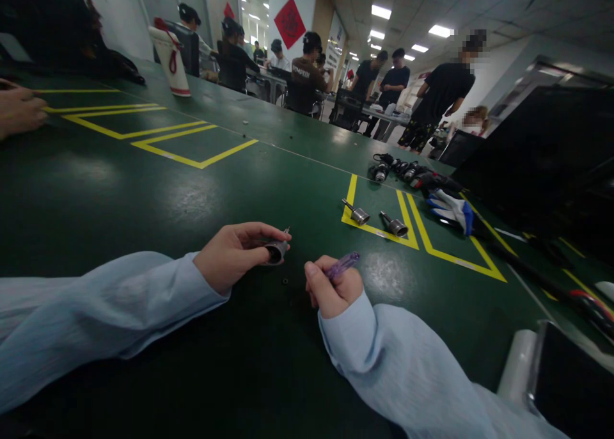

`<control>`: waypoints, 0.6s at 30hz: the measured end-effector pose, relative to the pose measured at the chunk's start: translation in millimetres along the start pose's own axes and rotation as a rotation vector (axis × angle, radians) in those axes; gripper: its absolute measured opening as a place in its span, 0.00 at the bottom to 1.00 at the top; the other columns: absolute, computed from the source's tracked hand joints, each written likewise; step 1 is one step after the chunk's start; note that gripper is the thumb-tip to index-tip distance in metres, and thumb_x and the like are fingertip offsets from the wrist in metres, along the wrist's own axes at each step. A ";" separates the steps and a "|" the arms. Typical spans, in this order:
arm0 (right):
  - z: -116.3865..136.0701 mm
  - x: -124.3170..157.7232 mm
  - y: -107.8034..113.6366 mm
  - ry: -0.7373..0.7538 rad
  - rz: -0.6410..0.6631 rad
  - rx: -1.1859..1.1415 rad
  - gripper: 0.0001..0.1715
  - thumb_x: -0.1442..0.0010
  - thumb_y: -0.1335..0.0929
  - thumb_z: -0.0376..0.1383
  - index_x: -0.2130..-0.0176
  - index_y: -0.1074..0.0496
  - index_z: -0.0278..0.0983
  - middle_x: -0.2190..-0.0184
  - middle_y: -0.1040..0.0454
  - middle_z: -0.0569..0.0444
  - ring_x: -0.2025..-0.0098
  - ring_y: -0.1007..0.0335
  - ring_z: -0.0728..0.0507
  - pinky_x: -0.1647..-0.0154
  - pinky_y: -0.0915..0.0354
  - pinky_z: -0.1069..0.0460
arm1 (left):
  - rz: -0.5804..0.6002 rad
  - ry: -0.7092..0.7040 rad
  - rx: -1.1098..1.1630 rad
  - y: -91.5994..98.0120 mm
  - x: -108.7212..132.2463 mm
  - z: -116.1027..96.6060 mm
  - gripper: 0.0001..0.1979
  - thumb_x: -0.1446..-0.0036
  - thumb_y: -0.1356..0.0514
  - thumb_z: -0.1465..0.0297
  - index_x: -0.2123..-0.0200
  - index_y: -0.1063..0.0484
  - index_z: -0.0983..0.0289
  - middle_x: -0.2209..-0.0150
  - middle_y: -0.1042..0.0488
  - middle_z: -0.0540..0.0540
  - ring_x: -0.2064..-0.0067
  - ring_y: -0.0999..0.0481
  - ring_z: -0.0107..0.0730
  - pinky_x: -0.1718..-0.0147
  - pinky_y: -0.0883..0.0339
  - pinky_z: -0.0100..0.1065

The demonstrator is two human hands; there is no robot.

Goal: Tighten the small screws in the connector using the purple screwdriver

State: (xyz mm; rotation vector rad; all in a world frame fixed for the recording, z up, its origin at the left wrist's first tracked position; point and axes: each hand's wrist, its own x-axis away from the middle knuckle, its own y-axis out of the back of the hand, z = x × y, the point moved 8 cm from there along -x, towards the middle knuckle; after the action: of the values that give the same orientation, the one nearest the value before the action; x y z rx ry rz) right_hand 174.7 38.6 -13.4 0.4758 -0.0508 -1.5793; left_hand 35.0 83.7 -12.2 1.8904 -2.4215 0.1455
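My left hand (235, 255) is closed around a metal hole saw (275, 253), its round open mouth facing me and a thin bit sticking out near the fingertips. To the right, my right hand (336, 284) grips a tool with a purple translucent handle (343, 265); its working end is hidden, so I cannot tell its exact kind. The tool and the hole saw are apart. A tiny dark ring-shaped part (284, 281) lies on the table between my hands. Two more hole saws, one on the left (359, 216) and one on the right (396, 226), lie inside a yellow taped box.
The green table (144, 215) carries yellow tape outlines. Farther right are a corded power tool (436, 180), a blue-and-white glove (451, 210) and a dark-screened device (570, 381). A white cup (171, 61) stands at the back left. Another person's hand (22, 109) rests at the left edge.
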 end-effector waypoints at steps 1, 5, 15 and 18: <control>-2.4 -0.9 0.2 -0.045 -0.007 -0.029 0.19 0.45 0.38 0.42 0.83 0.38 0.37 0.90 0.41 0.61 0.88 0.46 0.53 0.86 0.49 0.56 | 0.000 0.004 0.004 0.1 -0.2 0.3 0.11 0.64 0.37 0.77 0.71 0.25 0.66 0.65 0.22 0.55 0.64 0.24 0.35 0.62 0.28 0.35; -17.3 -3.3 -4.2 -0.270 -0.029 -0.258 0.20 0.49 0.35 0.45 0.84 0.38 0.36 0.92 0.40 0.61 0.90 0.45 0.54 0.88 0.48 0.57 | 0.001 0.021 -0.007 -0.5 -0.5 0.3 0.12 0.65 0.37 0.77 0.71 0.25 0.67 0.64 0.22 0.55 0.64 0.24 0.35 0.60 0.29 0.37; -17.9 -7.7 -0.3 -0.280 -0.057 -0.527 0.21 0.54 0.31 0.48 0.84 0.35 0.35 0.92 0.37 0.61 0.90 0.44 0.54 0.87 0.46 0.57 | 0.016 0.014 0.003 -1.2 -1.0 3.1 0.10 0.63 0.37 0.77 0.71 0.25 0.65 0.65 0.22 0.54 0.60 0.24 0.38 0.62 0.27 0.35; -10.2 -7.7 6.5 -0.182 -0.100 -0.562 0.19 0.52 0.32 0.46 0.81 0.35 0.35 0.90 0.35 0.60 0.87 0.41 0.53 0.84 0.43 0.56 | 0.020 0.009 0.007 -1.7 -0.9 2.0 0.10 0.63 0.37 0.77 0.71 0.25 0.66 0.65 0.22 0.55 0.60 0.24 0.39 0.61 0.28 0.37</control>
State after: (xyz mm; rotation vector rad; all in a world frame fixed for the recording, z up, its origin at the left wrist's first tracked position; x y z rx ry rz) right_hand 184.2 48.1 -18.6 -0.1068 0.2769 -1.6461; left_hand 36.9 83.9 -14.3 1.8640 -2.4380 0.1634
